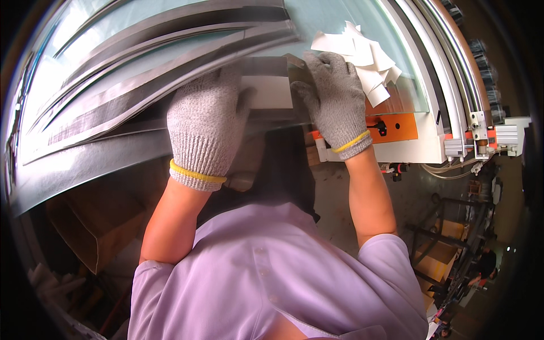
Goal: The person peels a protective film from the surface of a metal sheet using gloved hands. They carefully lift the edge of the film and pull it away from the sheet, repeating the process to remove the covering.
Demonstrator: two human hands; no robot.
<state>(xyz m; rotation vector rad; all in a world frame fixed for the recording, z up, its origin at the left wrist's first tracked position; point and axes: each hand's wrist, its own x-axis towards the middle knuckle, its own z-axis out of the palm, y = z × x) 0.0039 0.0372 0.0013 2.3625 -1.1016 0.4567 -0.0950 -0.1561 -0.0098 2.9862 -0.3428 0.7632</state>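
Observation:
Both my hands wear grey knit gloves with yellow cuff bands. Between them lies a flat strip [266, 93] with a pale middle and dark long edges, at the near edge of a glass-like tabletop [306, 28]. My left hand [204, 122] is closed on the strip's left part; its fingertips are blurred and partly hidden under another strip. At the strip's right end my right hand [337, 90] pinches the corner, thumb below and fingers above. Several long dark strips [170, 73] with grey edges lie fanned out beyond and left of my left hand.
Beyond my right hand is a loose pile of white paper pieces [362, 56]. An orange plate [405, 127] with a black fitting sits at the table's near right corner. Metal rails [453, 56] run along the right side. An opened cardboard box [96, 226] stands below left.

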